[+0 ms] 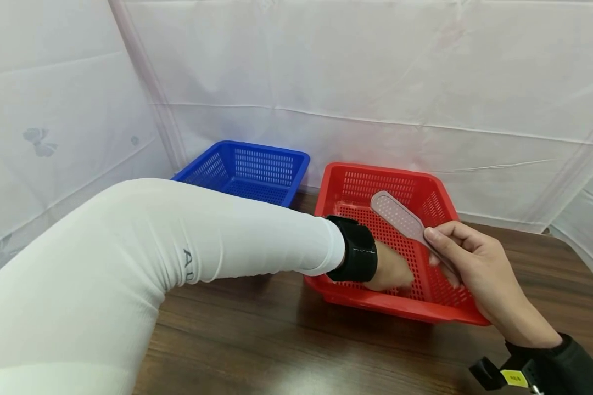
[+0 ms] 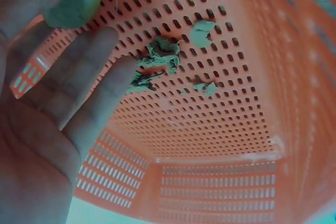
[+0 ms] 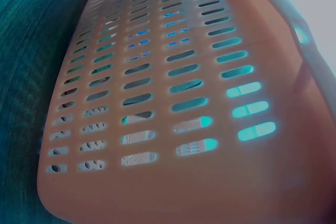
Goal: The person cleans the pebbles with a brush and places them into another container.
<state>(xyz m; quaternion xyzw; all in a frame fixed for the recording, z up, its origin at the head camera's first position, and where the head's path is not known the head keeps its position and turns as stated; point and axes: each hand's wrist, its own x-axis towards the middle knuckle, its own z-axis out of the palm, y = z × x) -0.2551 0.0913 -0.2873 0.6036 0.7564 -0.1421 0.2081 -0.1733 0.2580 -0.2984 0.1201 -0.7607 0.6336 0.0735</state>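
My left hand (image 1: pixel 390 270) reaches down into the red basket (image 1: pixel 380 303). In the left wrist view it pinches a rounded, green and yellowish piece (image 2: pixel 79 3) between thumb and finger, other fingers stretched out. Crumpled leafy scraps (image 2: pixel 161 53) and a small pale leaf piece (image 2: pixel 201 33) lie on the slotted bottom. Over the basket's right side, my right hand (image 1: pixel 484 269) grips the handle of a flat, pale pinkish-grey paddle-shaped tool (image 1: pixel 397 215) with a dotted, rounded head. Its thumb lies on top, and the head points left and away. The right wrist view shows no hand.
A blue slotted basket (image 1: pixel 262 148) stands behind my left forearm, left of the red one. Both rest on a dark wooden table (image 1: pixel 257 334). White sheeting (image 1: pixel 326 60) hangs behind and at the sides. The red basket's slotted wall (image 3: pixel 157 85) fills the right wrist view.
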